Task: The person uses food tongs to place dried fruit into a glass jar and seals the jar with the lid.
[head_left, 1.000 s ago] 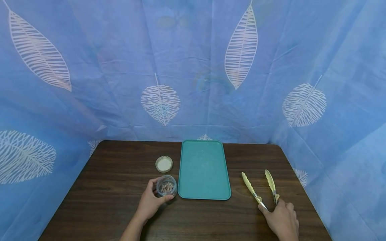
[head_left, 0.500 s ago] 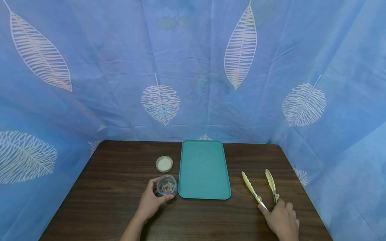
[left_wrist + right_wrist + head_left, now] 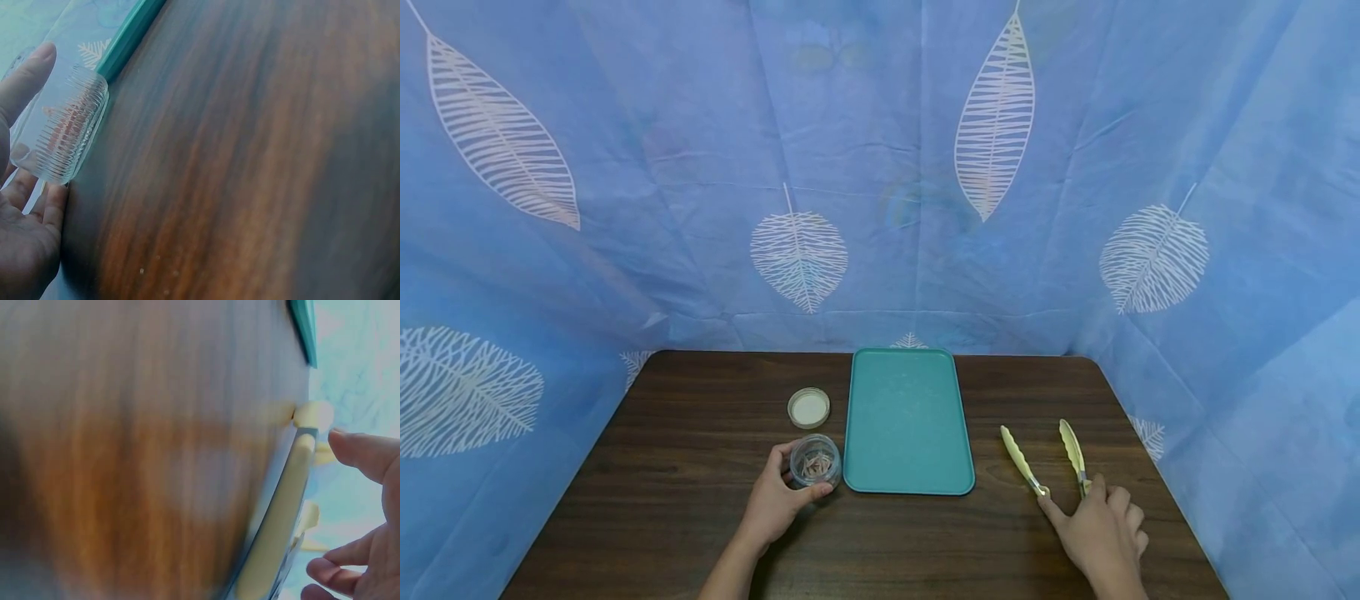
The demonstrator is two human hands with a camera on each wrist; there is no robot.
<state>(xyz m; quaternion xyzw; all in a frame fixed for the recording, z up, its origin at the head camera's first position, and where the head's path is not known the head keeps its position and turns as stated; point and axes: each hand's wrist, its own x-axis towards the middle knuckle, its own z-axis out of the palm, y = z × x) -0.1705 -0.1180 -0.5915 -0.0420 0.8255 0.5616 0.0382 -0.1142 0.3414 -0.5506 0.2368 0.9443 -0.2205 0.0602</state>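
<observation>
My left hand (image 3: 773,502) holds a clear jar (image 3: 832,448) upright on the table, thumb on the near side and fingers round the far side. Small brownish pieces (image 3: 816,467) lie at its bottom. In the left wrist view the ribbed wall of the jar (image 3: 84,134) shows between thumb and fingers. On the right, my right hand (image 3: 1102,531) hovers over the handle end of spread tongs with pale yellow tips (image 3: 1018,454). The right wrist view has the yellow handle of the tongs (image 3: 281,512) beside the loosely bent fingers, thumb tip close to it.
A teal tray (image 3: 910,425) lies mid-table, just right of the jar. Behind the jar sits a round lid (image 3: 808,408), pale inner side up. The dark wooden table (image 3: 700,467) meets a blue leaf-print cloth (image 3: 880,250) at the back.
My right hand has shifted slightly forward along the tongs and its fingers have loosened and lifted. The left hand and the jar have stayed in place.
</observation>
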